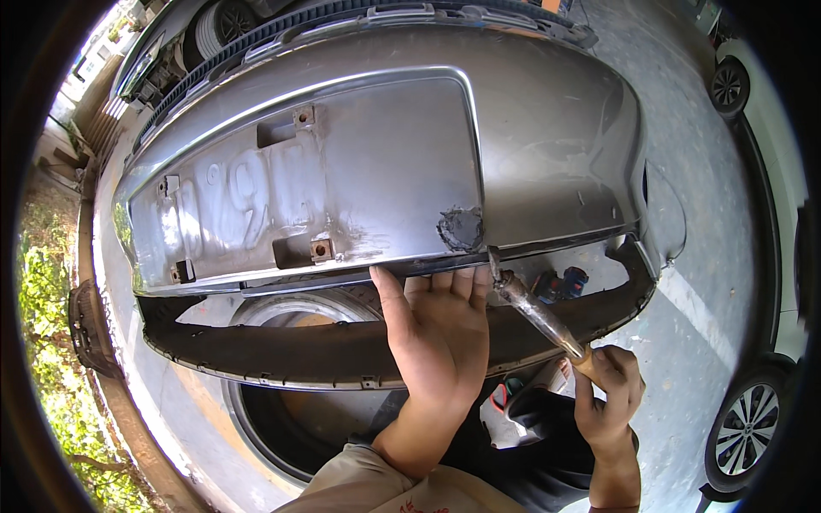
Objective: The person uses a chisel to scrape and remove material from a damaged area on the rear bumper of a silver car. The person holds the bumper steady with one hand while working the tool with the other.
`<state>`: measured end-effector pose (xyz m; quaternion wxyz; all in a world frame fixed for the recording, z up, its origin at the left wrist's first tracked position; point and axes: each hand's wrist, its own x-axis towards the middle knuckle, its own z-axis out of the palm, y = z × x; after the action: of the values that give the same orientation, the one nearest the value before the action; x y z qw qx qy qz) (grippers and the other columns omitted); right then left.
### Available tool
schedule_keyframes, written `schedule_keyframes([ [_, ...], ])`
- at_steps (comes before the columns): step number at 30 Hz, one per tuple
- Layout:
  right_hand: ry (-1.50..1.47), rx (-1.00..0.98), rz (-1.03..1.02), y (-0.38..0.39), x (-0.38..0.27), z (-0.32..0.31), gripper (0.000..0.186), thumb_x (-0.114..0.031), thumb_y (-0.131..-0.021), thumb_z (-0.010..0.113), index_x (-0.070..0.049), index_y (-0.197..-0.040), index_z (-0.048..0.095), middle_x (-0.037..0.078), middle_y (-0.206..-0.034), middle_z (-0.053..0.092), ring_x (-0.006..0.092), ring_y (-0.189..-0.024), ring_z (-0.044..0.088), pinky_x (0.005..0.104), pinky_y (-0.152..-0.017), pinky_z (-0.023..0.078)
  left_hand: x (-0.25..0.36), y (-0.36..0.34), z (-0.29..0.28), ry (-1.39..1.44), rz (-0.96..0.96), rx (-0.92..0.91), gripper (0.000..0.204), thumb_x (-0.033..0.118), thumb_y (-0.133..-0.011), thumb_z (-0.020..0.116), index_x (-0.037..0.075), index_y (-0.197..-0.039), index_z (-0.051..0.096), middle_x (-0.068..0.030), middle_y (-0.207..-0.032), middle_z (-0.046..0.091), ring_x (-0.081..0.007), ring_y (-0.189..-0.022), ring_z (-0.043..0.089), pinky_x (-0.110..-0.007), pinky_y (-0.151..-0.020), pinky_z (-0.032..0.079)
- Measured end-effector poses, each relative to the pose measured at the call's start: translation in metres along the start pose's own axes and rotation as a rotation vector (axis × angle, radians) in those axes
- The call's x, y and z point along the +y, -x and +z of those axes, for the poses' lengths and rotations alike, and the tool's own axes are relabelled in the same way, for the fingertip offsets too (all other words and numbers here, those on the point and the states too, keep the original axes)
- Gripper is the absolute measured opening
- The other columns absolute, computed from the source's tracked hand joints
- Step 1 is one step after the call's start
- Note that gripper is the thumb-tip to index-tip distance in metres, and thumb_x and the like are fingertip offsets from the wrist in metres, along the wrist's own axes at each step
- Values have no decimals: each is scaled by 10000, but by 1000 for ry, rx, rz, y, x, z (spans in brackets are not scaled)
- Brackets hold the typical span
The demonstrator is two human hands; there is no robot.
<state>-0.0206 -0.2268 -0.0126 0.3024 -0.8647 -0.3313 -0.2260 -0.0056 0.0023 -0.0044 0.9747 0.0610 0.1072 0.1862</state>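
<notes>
A grey car bumper (pixel 547 128) spreads across the view, with a recessed plate area on its left. Near that recess's lower right corner is a rough dark patch (pixel 462 229). My left hand (pixel 440 333) holds the bumper's lower edge just below the patch, palm toward me, fingertips tucked under the lip and thumb at the edge. In my right hand (pixel 609 393) is a soldering iron with a wooden handle and metal shaft (pixel 547 321). Its bent tip (pixel 493 258) is at the bumper's lower edge, right of my left fingers; whether it touches is unclear.
Beneath the bumper lies a tyre (pixel 256 427). A dark blue power tool (pixel 564 284) shows through the lower opening. White cars (pixel 782 256) stand on the right, another car (pixel 218 30) at the back left. Plants (pixel 51 342) grow beyond a kerb. A thin cable (pixel 680 214) hangs at right.
</notes>
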Motion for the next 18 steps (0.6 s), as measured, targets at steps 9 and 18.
schedule_keyframes([
  [9, 106, 50, -75, -6, -1, 9, 419, -16, -826, 814, -69, -1204, 640, 116, -1004, 616, 268, -737, 632, 352, -579, 495, 3, 1, 4, 0, -5, 9, 601, 563, -1068, 497, 35, -1349, 561, -108, -1298, 674, -255, -1220, 592, -462, -1148, 356],
  [18, 107, 33, -66, -5, 1, 13, 437, 9, -807, 807, -69, -1202, 639, 118, -1002, 610, 273, -743, 629, 359, -580, 495, 4, 2, 7, 8, -18, 14, 605, 571, -1076, 466, 36, -1336, 577, -102, -1279, 686, -247, -1203, 599, -459, -1153, 353],
])
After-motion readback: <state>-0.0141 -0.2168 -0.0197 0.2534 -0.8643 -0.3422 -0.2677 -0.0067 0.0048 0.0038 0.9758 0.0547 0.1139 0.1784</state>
